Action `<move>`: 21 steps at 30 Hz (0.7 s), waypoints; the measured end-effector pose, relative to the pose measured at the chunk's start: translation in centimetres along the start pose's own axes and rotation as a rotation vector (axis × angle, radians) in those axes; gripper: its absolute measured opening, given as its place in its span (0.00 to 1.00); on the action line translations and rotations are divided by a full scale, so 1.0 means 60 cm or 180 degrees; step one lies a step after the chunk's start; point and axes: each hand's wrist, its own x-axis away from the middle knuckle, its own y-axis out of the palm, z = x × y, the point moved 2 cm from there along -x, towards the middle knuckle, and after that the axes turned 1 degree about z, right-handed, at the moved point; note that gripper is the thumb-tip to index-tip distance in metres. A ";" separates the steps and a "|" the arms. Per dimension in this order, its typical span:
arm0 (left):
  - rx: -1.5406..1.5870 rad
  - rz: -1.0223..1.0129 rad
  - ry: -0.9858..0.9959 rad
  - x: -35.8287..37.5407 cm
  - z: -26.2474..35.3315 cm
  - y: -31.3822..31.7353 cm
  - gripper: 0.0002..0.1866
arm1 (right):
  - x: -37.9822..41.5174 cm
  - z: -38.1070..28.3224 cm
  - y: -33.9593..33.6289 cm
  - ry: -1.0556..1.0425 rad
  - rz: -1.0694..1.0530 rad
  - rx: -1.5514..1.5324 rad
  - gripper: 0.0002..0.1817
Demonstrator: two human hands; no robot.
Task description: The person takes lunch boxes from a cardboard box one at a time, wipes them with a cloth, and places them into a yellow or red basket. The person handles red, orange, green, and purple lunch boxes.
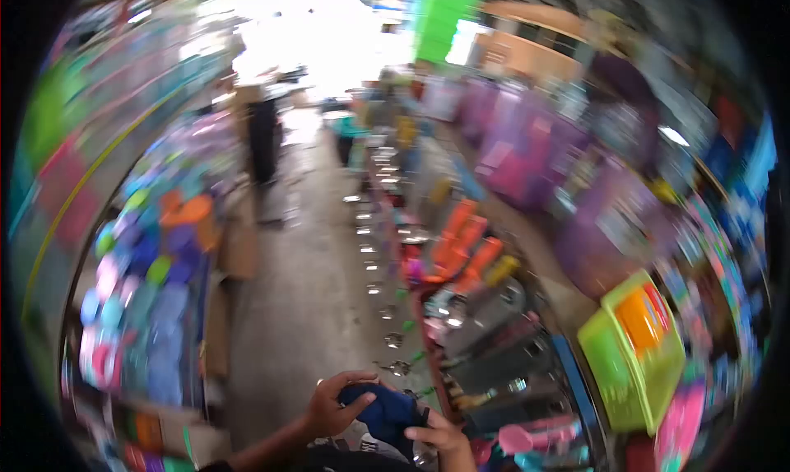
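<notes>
My left hand (336, 404) is at the bottom middle, its fingers and thumb closed around a dark blue, soft-looking thing (380, 413). Motion blur hides exactly what kind of thing it is. On its other side, my right hand (442, 441) grips the right edge of the same thing between thumb and fingers. Both hands are close to my body, above the aisle floor and beside the low display on the right.
A concrete aisle (292, 307) runs forward to a bright opening. Colourful plastic goods (169, 250) crowd the left side. On the right are a divided display with orange-handled items (461, 246), a lime green basket (613, 353) and purple tubs (613, 225). A dark-clothed figure (263, 139) stands farther off, blurred.
</notes>
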 end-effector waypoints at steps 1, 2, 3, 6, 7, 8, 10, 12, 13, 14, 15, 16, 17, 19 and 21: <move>-0.0016 0.0423 -0.0065 0.016 0.000 -0.011 0.18 | -0.018 0.000 0.005 -0.0066 -0.0328 -0.0064 0.43; -0.0175 0.0714 0.0201 0.032 0.007 -0.019 0.17 | -0.045 0.002 0.024 -0.0050 -0.0329 0.0166 0.47; -0.0396 0.0977 0.0433 0.051 0.012 -0.028 0.16 | -0.067 0.008 0.040 0.0151 -0.0705 0.0131 0.47; -0.0123 0.1790 0.0215 0.111 0.005 -0.048 0.16 | -0.122 0.034 0.084 0.0380 -0.0535 -0.0586 0.47; -0.0208 0.2093 0.0134 0.135 0.007 -0.057 0.16 | -0.133 0.047 0.097 0.0561 -0.0803 -0.0615 0.47; -0.0416 0.2261 0.0146 0.156 0.009 -0.063 0.17 | -0.145 0.062 0.108 0.0729 -0.0847 -0.0692 0.44; -0.0649 0.2577 0.0086 0.203 0.010 -0.065 0.17 | -0.157 0.107 0.116 0.1179 -0.0674 -0.0601 0.29; -0.1091 0.2939 0.0006 0.251 0.013 -0.065 0.18 | -0.172 0.144 0.139 0.1537 -0.0729 -0.0424 0.27; -0.1124 0.3092 -0.0046 0.274 0.017 -0.064 0.18 | -0.176 0.160 0.153 0.1769 -0.0639 -0.0262 0.25; -0.1085 0.3217 -0.0226 0.298 0.021 -0.066 0.17 | -0.180 0.173 0.174 0.1843 -0.0766 -0.0239 0.25; -0.1030 0.3324 -0.0394 0.319 0.024 -0.067 0.17 | -0.184 0.183 0.195 0.1917 -0.0786 -0.0366 0.24; -0.1038 0.3424 -0.0421 0.339 0.027 -0.071 0.17 | -0.188 0.190 0.212 0.1987 -0.0780 -0.0487 0.23; -0.1318 0.3537 -0.0407 0.361 0.032 -0.079 0.18 | -0.191 0.198 0.227 0.2033 -0.0844 -0.0450 0.23; -0.1618 0.3701 -0.0408 0.404 0.036 -0.096 0.18 | -0.200 0.210 0.260 0.2062 -0.1020 -0.0505 0.20; -0.1732 0.3865 -0.0566 0.451 0.040 -0.117 0.18 | -0.210 0.222 0.291 0.2119 -0.1013 -0.0420 0.20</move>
